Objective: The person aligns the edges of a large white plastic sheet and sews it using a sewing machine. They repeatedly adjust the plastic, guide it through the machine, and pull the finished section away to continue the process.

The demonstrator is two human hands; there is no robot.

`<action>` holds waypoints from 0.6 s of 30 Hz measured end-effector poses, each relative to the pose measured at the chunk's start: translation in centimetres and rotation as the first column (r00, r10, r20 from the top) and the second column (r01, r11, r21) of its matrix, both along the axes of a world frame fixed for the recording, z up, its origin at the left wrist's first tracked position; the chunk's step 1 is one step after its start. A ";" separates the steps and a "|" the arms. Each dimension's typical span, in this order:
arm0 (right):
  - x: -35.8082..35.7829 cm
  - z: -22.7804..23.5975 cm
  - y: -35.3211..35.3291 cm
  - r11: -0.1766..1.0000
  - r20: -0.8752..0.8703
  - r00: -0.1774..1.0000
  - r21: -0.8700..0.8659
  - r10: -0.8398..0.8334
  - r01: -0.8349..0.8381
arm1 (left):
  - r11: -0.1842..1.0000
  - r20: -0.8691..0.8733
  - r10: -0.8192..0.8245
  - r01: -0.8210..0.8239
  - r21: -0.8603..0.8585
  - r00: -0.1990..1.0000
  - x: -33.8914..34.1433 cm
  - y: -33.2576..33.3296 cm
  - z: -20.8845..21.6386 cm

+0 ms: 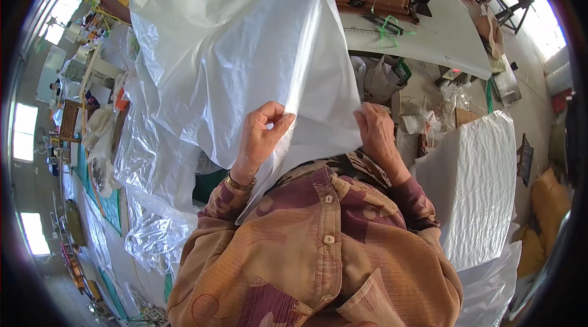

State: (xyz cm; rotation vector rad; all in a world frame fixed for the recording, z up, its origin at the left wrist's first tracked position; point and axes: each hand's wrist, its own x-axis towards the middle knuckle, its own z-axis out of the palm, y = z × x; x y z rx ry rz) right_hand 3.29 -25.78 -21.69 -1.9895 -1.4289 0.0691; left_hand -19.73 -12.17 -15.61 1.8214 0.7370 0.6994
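Hands, left and right, apart, each pinch the white plastic sheet's lower edge.

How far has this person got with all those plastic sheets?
Done, it seems: a neat stack of white sheets lies at the person's right. In hand: the left hand and right hand each pinch the lower edge of one large translucent plastic sheet held up in front. Left: a crumpled heap of clear plastic lies at the left, apparently unsorted.
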 end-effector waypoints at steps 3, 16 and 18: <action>-2.2 3.0 0.0 0.960 -0.199 0.939 0.062 0.279 -0.272 | 0.952 -0.084 0.011 0.015 0.305 0.996 0.6 -0.8 1.5; -7.6 5.3 3.1 0.728 -0.101 0.721 0.143 0.685 -0.671 | 0.986 -0.080 -0.062 0.073 0.149 0.995 0.0 -0.4 1.4; -7.8 5.2 3.5 0.699 -0.026 0.704 0.149 0.710 -0.699 | 0.995 -0.087 -0.013 0.021 0.093 0.996 -0.1 -0.8 2.2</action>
